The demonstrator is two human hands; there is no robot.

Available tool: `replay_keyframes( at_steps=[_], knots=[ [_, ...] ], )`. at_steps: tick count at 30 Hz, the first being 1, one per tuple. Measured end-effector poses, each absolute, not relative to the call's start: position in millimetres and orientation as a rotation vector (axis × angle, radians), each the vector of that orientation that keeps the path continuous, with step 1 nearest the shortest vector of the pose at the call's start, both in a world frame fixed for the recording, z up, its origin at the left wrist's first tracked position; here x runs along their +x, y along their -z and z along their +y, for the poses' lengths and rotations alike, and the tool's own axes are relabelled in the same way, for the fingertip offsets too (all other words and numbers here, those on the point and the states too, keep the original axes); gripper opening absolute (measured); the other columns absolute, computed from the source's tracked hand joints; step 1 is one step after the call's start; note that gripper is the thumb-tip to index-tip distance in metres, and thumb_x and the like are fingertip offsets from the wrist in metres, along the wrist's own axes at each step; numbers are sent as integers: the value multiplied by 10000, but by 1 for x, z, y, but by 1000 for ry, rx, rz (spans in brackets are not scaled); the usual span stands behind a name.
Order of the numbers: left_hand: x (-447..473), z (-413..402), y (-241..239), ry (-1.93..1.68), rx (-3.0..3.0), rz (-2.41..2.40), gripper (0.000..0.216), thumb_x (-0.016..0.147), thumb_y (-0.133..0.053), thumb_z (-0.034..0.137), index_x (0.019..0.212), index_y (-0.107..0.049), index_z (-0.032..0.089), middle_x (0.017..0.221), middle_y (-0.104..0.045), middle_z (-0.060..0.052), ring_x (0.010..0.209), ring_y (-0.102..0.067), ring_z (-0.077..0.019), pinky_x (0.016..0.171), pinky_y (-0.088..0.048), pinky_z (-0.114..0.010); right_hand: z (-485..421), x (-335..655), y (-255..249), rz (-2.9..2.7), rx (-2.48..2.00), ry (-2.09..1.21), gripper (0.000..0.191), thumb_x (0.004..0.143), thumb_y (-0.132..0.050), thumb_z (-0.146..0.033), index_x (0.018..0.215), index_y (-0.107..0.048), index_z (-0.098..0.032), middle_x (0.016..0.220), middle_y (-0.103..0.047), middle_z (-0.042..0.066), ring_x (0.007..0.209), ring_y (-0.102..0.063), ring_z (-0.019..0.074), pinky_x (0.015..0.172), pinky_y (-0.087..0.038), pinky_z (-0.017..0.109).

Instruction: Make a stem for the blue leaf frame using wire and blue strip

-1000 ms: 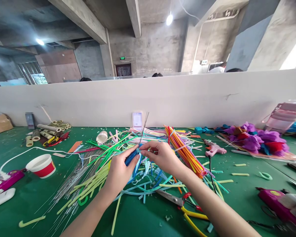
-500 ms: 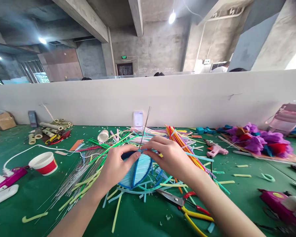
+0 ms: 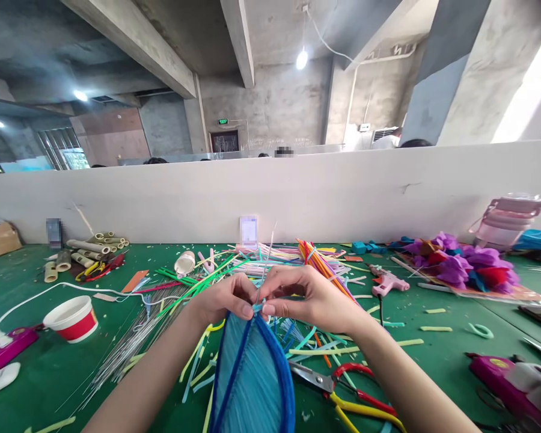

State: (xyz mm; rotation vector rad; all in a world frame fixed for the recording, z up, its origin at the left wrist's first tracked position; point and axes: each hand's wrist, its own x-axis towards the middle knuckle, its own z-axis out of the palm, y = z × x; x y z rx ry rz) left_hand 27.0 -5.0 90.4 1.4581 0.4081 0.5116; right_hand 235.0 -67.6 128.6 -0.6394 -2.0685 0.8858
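Note:
A leaf-shaped blue piece (image 3: 252, 379), edged with dark blue pipe cleaner and filled with light blue threads, stands in front of me with its tip up. My left hand (image 3: 223, 299) pinches the tip from the left. My right hand (image 3: 309, 297) pinches the same tip from the right. A thin metal wire (image 3: 267, 255) sticks up from between the fingertips. Both hands hover over a heap of coloured pipe cleaners (image 3: 252, 264) on the green table (image 3: 63, 379).
Scissors (image 3: 315, 379) and yellow-handled pliers (image 3: 365, 409) lie by my right forearm. Loose wires (image 3: 130, 337), a red-and-white cup (image 3: 71, 317), pink glue guns (image 3: 388, 281) (image 3: 509, 379), purple paper flowers (image 3: 464, 264), paper rolls (image 3: 92, 237) and a white partition (image 3: 297, 186) surround the spot.
The blue leaf piece has swung from folded in my left hand to spread out and hanging toward me. Both hands now meet at its tip, lower and nearer.

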Motion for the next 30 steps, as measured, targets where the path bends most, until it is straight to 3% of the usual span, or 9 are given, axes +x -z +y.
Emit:
replay_keyframes(
  at_steps=[4, 8, 11, 14, 15, 17, 21, 25, 30],
  knots=[
    [40, 10, -80, -508, 1510, 369, 488, 417, -925, 549, 564, -693, 146, 563, -651, -21, 489, -541, -122, 491, -397, -233, -65, 237, -127, -2114, -709, -753, 102, 870, -740, -303, 846, -750, -204, 818, -686, 13, 771, -617, 151, 681, -475, 286],
    [34, 10, -100, -565, 1667, 384, 571, 620, -865, 552, 1028, -741, 173, 981, -746, -82, 898, -676, -233, 802, -512, -310, -66, 240, -130, -2119, -848, -470, 103, 915, -660, -230, 826, -694, -192, 819, -667, 17, 766, -607, 151, 685, -466, 283],
    [27, -10, -120, -663, 2176, 572, 793, 724, -780, 597, 1398, -546, 252, 1496, -508, -128, 1371, -457, -343, 1123, -362, -471, -65, 243, -132, -2078, -939, -185, 92, 923, -619, -203, 841, -659, -187, 855, -657, 31, 770, -601, 159, 694, -459, 290],
    [37, -40, -125, -695, 2376, 917, 1142, 671, -795, 635, 1586, -228, 255, 1673, -173, -154, 1529, -139, -394, 1209, -189, -573, -65, 245, -132, -1998, -1070, 72, 99, 938, -582, -214, 873, -647, -176, 890, -656, 53, 738, -597, 168, 677, -452, 304],
    [44, -49, -124, -684, 2376, 1007, 1157, 698, -778, 626, 1601, -171, 231, 1678, -133, -170, 1531, -122, -402, 1206, -203, -580, -65, 245, -132, -1966, -1116, 126, 109, 942, -575, -223, 880, -649, -172, 896, -658, 60, 721, -596, 171, 659, -447, 307],
    [58, -60, -120, -753, 2352, 1087, 1003, 808, -719, 516, 1598, -191, 195, 1646, -244, -191, 1497, -261, -398, 1174, -300, -550, -64, 247, -133, -1904, -1174, 173, 126, 944, -576, -237, 880, -661, -169, 904, -673, 69, 720, -607, 181, 647, -442, 311],
    [64, -48, -120, -967, 2228, 939, 446, 954, -552, 326, 1385, -588, 218, 1344, -662, -114, 1230, -615, -306, 1054, -452, -439, -63, 254, -140, -1844, -1152, 11, 123, 932, -609, -239, 883, -716, -203, 904, -718, 46, 822, -654, 200, 726, -462, 321],
    [45, -27, -130, -955, 1887, 746, 321, 873, -705, 381, 1150, -741, 221, 1222, -727, -78, 1118, -663, -279, 948, -509, -381, -64, 261, -148, -1819, -1104, -325, 134, 911, -645, -290, 875, -745, -209, 934, -742, 47, 889, -665, 208, 772, -472, 334],
    [32, -22, -131, -930, 1579, 548, 251, 795, -804, 287, 1031, -757, 213, 1071, -757, -34, 958, -687, -184, 832, -520, -264, -65, 261, -145, -1638, -852, -940, 196, 813, -775, -384, 832, -727, -196, 802, -677, 9, 684, -575, 128, 633, -442, 271]
  ],
)
